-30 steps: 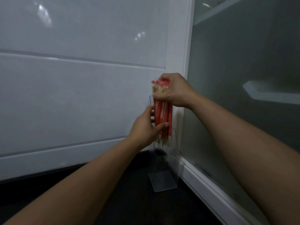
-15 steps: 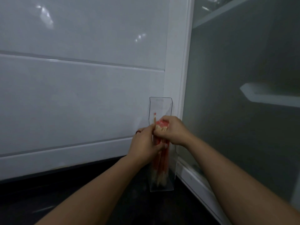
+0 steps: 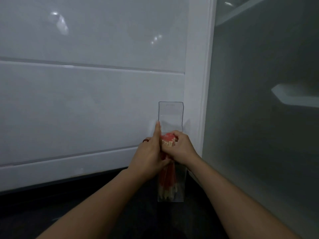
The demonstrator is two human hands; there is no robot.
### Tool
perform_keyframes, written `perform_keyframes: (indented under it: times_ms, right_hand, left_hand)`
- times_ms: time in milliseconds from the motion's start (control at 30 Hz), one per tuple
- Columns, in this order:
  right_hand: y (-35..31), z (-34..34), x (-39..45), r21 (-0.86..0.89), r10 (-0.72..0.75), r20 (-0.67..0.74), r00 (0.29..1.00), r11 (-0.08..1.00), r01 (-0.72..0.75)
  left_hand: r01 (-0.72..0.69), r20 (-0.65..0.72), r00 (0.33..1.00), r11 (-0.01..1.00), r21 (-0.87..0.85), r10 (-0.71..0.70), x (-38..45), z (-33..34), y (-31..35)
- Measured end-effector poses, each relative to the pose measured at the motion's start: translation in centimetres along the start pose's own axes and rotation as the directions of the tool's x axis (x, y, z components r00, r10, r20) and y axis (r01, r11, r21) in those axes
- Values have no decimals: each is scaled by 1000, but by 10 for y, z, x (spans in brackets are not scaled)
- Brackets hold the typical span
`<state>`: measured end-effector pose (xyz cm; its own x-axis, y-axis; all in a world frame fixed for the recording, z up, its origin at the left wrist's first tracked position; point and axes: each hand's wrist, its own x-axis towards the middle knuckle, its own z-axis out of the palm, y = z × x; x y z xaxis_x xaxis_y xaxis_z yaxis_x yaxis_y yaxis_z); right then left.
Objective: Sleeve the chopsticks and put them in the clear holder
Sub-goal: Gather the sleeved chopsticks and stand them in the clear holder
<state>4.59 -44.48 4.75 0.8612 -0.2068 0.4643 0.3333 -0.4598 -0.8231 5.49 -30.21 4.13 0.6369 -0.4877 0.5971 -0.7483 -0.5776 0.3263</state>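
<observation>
A tall clear holder [image 3: 170, 111] stands on the dark counter in the corner against the white wall. A bundle of wooden chopsticks in red sleeves [image 3: 168, 180] stands inside it, tips down near the bottom. My left hand [image 3: 150, 157] wraps the bundle from the left, index finger pointing up along the holder's edge. My right hand [image 3: 181, 149] grips the top of the bundle from the right, where bare wooden ends and red sleeve tops show. The middle of the bundle is hidden by my hands.
The white panelled wall [image 3: 86, 100] runs behind the holder. A white frame post [image 3: 196, 83] and a grey frosted glass pane [image 3: 259, 118] close the right side. The dark counter [image 3: 51, 204] extends to the left.
The bundle went from above the holder down into it, and now sits at the bottom. Both hands followed it down. My left index finger now points up.
</observation>
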Motion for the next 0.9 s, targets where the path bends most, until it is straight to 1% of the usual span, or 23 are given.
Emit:
perform_keyframes:
  times_ms: [133, 200, 267, 333, 400, 500, 567, 667, 733, 767, 833, 900]
  right_hand:
    - [-14, 33, 4, 24, -37, 75, 996, 999, 35]
    - [-20, 47, 7, 28, -48, 133, 990, 999, 45]
    - [-26, 53, 9, -35, -61, 212, 975, 997, 70]
    - [-30, 49, 13, -142, -77, 262, 962, 983, 117]
    - [-34, 41, 14, -201, -83, 273, 959, 969, 142]
    - [-37, 24, 9, -225, -95, 259, 961, 962, 156]
    - [-36, 14, 2, -299, -101, 231, 968, 939, 170]
    - [-22, 13, -8, -463, -41, 215, 976, 875, 139]
    - [-8, 20, -10, -485, 1, 213, 977, 868, 105]
    - [-1, 24, -9, -443, 12, 202, 979, 893, 80]
    - [5, 30, -6, -287, 16, 187, 982, 957, 39]
    - [-2, 32, -7, -132, 35, 178, 983, 991, -11]
  left_hand:
    - [6, -64, 998, 996, 91, 0, -15, -22, -27]
    - [15, -68, 998, 989, 146, -5, -21, -34, -41]
    - [21, -57, 998, 984, 175, -12, -25, -42, -52]
    - [17, -40, 999, 987, 159, -10, -26, -45, -57]
    - [6, -44, 999, 991, 131, 0, -25, -46, -60]
    - [-18, -49, 999, 994, 103, 23, -19, -51, -60]
    - [-45, -3, 999, 990, 131, 46, -15, -54, -57]
    - [-49, 89, 995, 987, 151, 36, -12, -53, -52]
    - [-30, 84, 996, 996, 87, 23, -11, -48, -53]
    - [-10, 66, 998, 1000, 8, 9, -11, -45, -54]
    - [56, 5, 998, 979, -195, -56, -12, -39, -57]
    - [157, -30, 984, 935, -318, -175, -15, -32, -61]
